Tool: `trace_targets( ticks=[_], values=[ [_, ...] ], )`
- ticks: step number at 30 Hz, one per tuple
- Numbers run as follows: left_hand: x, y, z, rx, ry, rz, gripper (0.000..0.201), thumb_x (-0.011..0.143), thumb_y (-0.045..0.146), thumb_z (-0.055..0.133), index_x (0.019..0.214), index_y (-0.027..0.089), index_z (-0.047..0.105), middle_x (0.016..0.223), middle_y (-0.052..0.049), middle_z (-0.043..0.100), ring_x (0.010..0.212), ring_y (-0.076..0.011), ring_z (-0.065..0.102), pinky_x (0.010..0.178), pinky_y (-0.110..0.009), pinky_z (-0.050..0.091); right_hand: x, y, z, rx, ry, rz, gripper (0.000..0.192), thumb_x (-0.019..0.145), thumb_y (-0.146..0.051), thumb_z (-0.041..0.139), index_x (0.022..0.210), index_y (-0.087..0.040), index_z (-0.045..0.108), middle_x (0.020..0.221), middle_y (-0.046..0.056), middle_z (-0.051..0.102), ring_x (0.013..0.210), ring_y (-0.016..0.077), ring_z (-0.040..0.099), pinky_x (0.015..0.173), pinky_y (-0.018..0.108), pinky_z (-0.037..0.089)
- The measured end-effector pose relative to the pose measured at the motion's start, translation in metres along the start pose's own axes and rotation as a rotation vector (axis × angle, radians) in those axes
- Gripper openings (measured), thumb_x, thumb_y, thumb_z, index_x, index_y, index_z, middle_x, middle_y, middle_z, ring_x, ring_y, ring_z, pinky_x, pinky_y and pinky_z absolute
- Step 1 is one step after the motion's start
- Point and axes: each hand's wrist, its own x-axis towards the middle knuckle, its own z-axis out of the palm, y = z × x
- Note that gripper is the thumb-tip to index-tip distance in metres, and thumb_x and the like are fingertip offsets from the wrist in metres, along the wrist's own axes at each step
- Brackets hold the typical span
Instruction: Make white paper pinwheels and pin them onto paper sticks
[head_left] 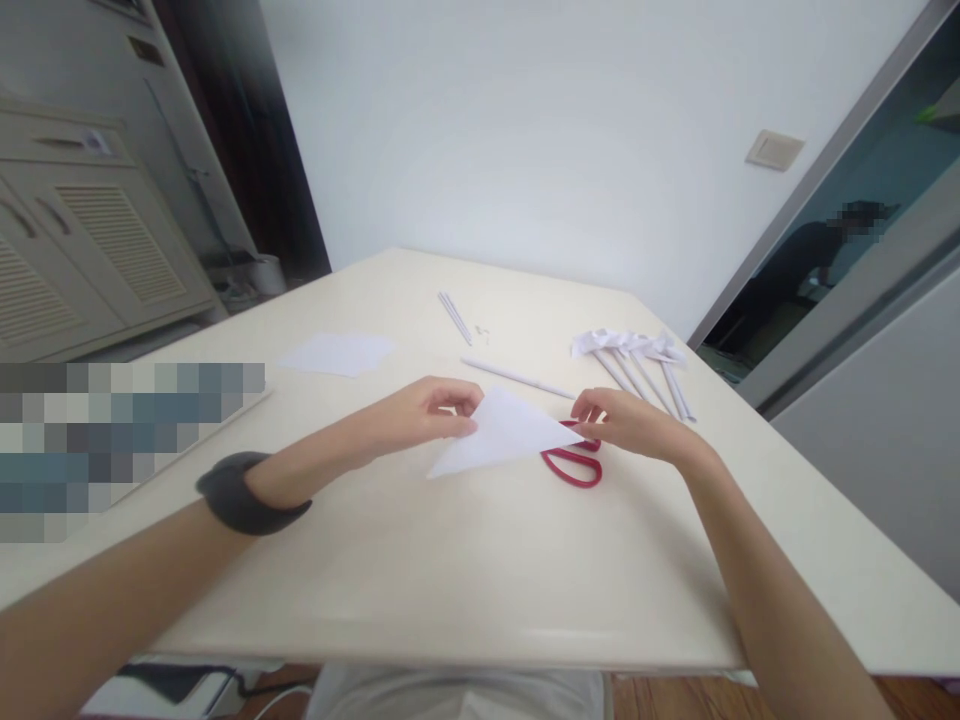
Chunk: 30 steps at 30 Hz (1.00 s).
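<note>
both hands worked over a cream table [465, 570], seen from above. the left hand [420, 412] was curled, fingers bent in, pinching the left corner of a folded white paper triangle [499, 432]; thumb and fingertips pressed the paper at its upper left edge. the right hand [630, 425] was loosely curled too, its fingertips on the triangle's right point, holding it pinched there. the paper sat between the two hands, its long edge sloping down toward the left, one tip reaching near the table just below the left hand. whether it lay flat or was lifted a little could not be told. red-handled scissors [574, 465] lay on the table just under the right hand, partly hidden by the paper's right point and the fingers. beyond the hands lay a rolled white paper stick [517, 378], close to the top of the triangle. farther beyond the right hand was a bunch of paper sticks with crumpled white tops [634, 350], laid side by side. well beyond the left hand lay a flat white sheet [337, 353], and beyond both hands a pair of thin sticks [454, 316]. a dark band [244, 492] ringed the left wrist. a blurred patch covered something at the far left of the table.
</note>
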Motion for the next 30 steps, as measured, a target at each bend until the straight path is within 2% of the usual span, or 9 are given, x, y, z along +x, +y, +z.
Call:
trace_targets(
  ticks=[4,7,10,13,15,18,22,26,30],
  values=[
    [-0.004,0.007,-0.009,0.067,0.16,0.012,0.02,0.078,0.035,0.054,0.069,0.017,0.052,0.068,0.003,0.052,0.064,-0.0103,0.048,0.058,-0.02,0.036,0.0,0.002,0.016,-0.107,-0.094,-0.036,0.016,0.068,-0.03,0.063,0.08,-0.021,0.058,0.088,0.007,0.059,0.07,0.0178,0.053,0.057,0.028,0.036],
    [-0.005,0.007,-0.012,-0.004,0.23,-0.022,0.022,0.079,0.038,0.055,0.073,0.017,0.051,0.068,0.003,0.053,0.06,-0.0091,0.048,0.054,-0.019,0.035,0.0,0.0,0.023,-0.143,-0.068,-0.019,0.019,0.063,-0.023,0.066,0.079,-0.022,0.057,0.088,0.007,0.059,0.069,0.0178,0.052,0.053,0.028,0.035],
    [-0.005,0.004,-0.012,-0.118,0.264,-0.049,0.022,0.078,0.039,0.057,0.081,0.018,0.053,0.073,0.001,0.055,0.064,-0.0099,0.051,0.055,-0.019,0.038,-0.001,0.001,0.02,-0.12,-0.057,0.032,0.012,0.063,-0.022,0.065,0.071,-0.021,0.056,0.078,0.007,0.06,0.061,0.0162,0.049,0.048,0.028,0.031],
    [-0.003,0.0,-0.012,-0.147,0.316,-0.049,0.025,0.075,0.04,0.061,0.086,0.018,0.056,0.077,0.0,0.057,0.068,-0.0108,0.053,0.058,-0.019,0.043,-0.002,0.001,0.01,0.099,-0.114,0.101,0.009,0.067,-0.027,0.063,0.069,-0.02,0.058,0.071,0.006,0.061,0.055,0.0151,0.051,0.046,0.028,0.032],
    [-0.003,-0.001,-0.011,-0.132,0.355,-0.039,0.026,0.074,0.04,0.062,0.087,0.018,0.058,0.078,0.0,0.058,0.068,-0.0111,0.054,0.056,-0.018,0.044,-0.003,-0.005,0.004,0.31,-0.14,0.119,0.013,0.07,-0.03,0.062,0.077,-0.019,0.059,0.076,0.007,0.064,0.061,0.0165,0.056,0.049,0.028,0.036],
    [-0.003,0.003,-0.009,-0.123,0.352,-0.024,0.025,0.074,0.04,0.062,0.086,0.018,0.059,0.083,-0.001,0.06,0.069,-0.0122,0.056,0.054,-0.019,0.046,-0.005,-0.023,0.002,0.592,-0.082,-0.003,0.021,0.073,-0.029,0.061,0.089,-0.019,0.054,0.093,0.009,0.066,0.076,0.0175,0.059,0.059,0.028,0.042],
    [-0.004,0.009,-0.003,-0.11,0.376,-0.013,0.025,0.073,0.04,0.062,0.085,0.018,0.059,0.086,-0.003,0.061,0.068,-0.013,0.058,0.052,-0.019,0.048,-0.008,-0.052,0.016,0.696,-0.053,-0.157,0.022,0.069,-0.03,0.066,0.078,-0.016,0.052,0.082,0.004,0.062,0.068,0.0124,0.052,0.06,0.026,0.04],
    [-0.005,0.009,-0.001,-0.105,0.401,-0.013,0.025,0.073,0.039,0.063,0.084,0.017,0.059,0.083,-0.003,0.062,0.069,-0.014,0.058,0.051,-0.018,0.047,-0.013,-0.067,0.027,0.76,-0.019,-0.134,0.023,0.068,-0.029,0.067,0.076,-0.019,0.048,0.07,-0.002,0.055,0.061,0.0103,0.049,0.053,0.024,0.035],
    [-0.007,0.011,-0.005,-0.256,0.361,0.061,0.026,0.074,0.037,0.062,0.092,0.018,0.057,0.084,-0.003,0.061,0.071,-0.0147,0.06,0.052,-0.02,0.046,-0.014,-0.07,0.028,0.79,0.14,-0.13,0.024,0.068,-0.027,0.066,0.075,-0.019,0.045,0.067,-0.004,0.053,0.061,0.0106,0.05,0.052,0.024,0.033]
  ],
)
